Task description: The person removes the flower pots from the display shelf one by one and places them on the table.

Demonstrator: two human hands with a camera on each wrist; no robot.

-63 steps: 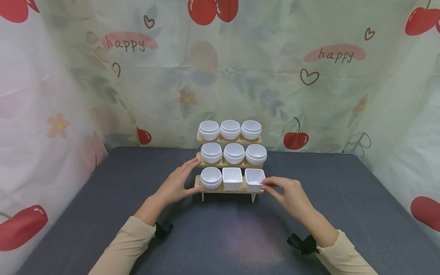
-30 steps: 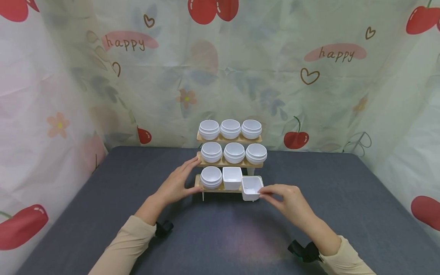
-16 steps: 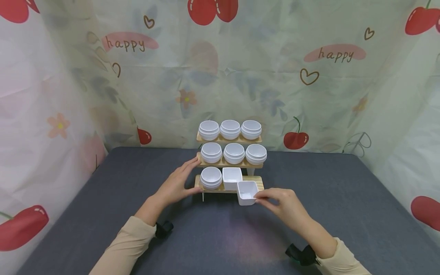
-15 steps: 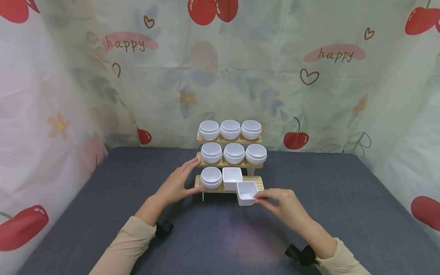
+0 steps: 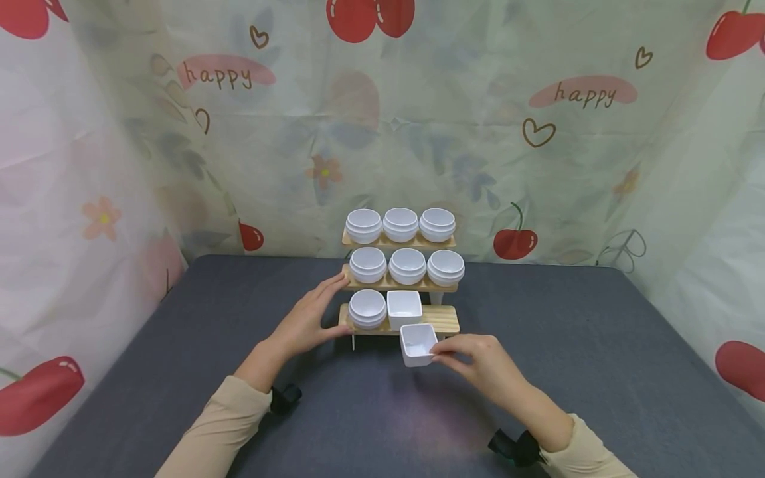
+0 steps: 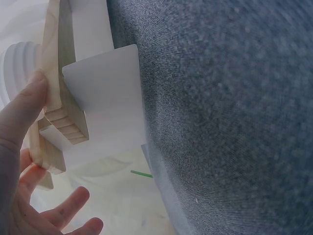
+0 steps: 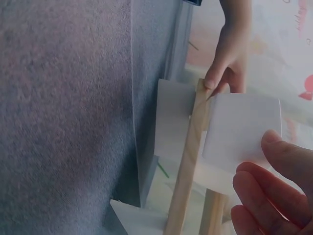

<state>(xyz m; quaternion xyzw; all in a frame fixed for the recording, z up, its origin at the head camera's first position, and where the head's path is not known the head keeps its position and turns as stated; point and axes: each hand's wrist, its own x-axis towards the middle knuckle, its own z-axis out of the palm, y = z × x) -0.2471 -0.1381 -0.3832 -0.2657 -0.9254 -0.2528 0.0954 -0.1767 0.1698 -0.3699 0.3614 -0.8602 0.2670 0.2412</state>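
Observation:
My right hand (image 5: 478, 365) pinches a square white bowl (image 5: 415, 345) by its right rim, thumb and fingers at one wall. The bowl is held upright just in front of the lowest shelf; in the right wrist view its white wall (image 7: 242, 129) faces me. My left hand (image 5: 305, 318) touches the left end of a three-tier wooden stand (image 5: 445, 320), thumb at the lowest shelf and fingertips at the middle one. On the lowest shelf stand a round white bowl (image 5: 367, 308) and another square white bowl (image 5: 404, 308). The shelf's right place is bare wood.
Round white bowls stand on the middle shelf (image 5: 407, 265) and the top shelf (image 5: 400, 224). White supports (image 6: 105, 83) carry the boards. Dark grey cloth covers the table (image 5: 370, 418). A printed curtain (image 5: 442, 133) hangs behind and at both sides.
My right hand has drawn the square bowl from the right end of the lowest shelf, forward and to the left. That shelf end is now uncovered. My left hand stays at the stand.

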